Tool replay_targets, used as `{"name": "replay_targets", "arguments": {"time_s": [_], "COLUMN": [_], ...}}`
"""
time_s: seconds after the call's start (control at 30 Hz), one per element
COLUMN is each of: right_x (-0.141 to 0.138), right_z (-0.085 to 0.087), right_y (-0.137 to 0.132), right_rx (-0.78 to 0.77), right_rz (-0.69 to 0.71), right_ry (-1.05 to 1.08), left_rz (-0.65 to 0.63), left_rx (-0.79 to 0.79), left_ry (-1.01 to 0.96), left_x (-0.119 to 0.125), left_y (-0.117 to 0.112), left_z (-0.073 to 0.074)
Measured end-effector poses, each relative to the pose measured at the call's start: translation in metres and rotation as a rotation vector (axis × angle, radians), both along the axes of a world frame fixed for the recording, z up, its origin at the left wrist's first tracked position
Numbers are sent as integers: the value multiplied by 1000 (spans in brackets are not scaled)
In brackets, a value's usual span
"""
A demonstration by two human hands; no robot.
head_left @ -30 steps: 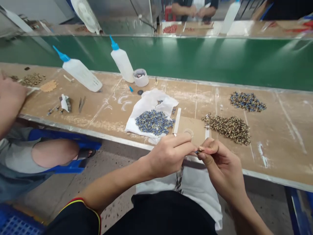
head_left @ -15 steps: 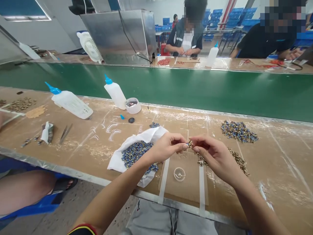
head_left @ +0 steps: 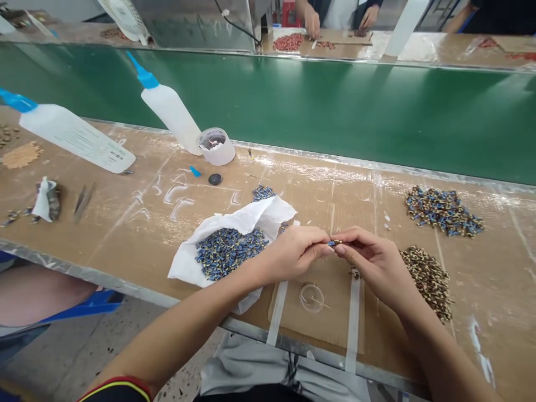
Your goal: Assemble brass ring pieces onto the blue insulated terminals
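Observation:
My left hand [head_left: 299, 252] and my right hand [head_left: 373, 261] meet fingertip to fingertip above the cardboard work area. Between the pinched fingers is a tiny blue-and-gold piece [head_left: 334, 243], with its blue end at my left fingertips and its gold end at my right. Left of my left hand, a crumpled white sheet [head_left: 183, 262] bears a heap of small blue-and-yellow pieces [head_left: 228, 252]. Beside my right hand lies a pile of small brass-coloured pieces [head_left: 427, 282], partly behind the wrist. Below the hands stands a small clear dish [head_left: 312, 297] with a thin stick in it.
Behind the brass pile is a heap of blue-and-gold pieces [head_left: 444, 212]. Two white bottles with blue nozzles, one upright-leaning [head_left: 171, 114] and one lower [head_left: 77, 137], stand left near a tape roll [head_left: 216, 146]. Tweezers [head_left: 85, 201] lie left. A green belt [head_left: 314, 106] runs behind; co-workers' hands are beyond.
The view has tipped downward and come closer, so the far side shows less. Both hands stay together at the tiny piece, which now shows more clearly.

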State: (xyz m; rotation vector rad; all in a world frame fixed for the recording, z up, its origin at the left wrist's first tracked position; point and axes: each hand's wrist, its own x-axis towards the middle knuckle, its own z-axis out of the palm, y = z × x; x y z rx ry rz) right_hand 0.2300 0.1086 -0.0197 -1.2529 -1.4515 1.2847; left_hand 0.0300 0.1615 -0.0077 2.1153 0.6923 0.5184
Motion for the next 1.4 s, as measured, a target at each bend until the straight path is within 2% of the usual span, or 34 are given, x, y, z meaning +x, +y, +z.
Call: {"name": "replay_targets", "arguments": {"time_s": [0.07,0.2,0.57,0.8,1.23,1.4], "right_x": [0,-1,-7,-6,3,1], "right_z": [-4,-11,-16,-20,-21,-17], "right_y": [1,3,3,2,5,4], "right_rx": [-65,-135,-112,-91,42,105], "right_rz": [-17,-4,-89,-75,177,204], "right_ry": [25,47,60,47,-183,-254], "left_rz": [-11,0,10,10,-123,-137], "left_rx": [116,197,236,255,257,167], "left_ry": [36,90,97,101,198,131], "left_x": [1,1,2,1,2,2], "left_y": [1,2,5,6,4,6], "left_z": [-5,-17,-25,-27,-34,-35]}}
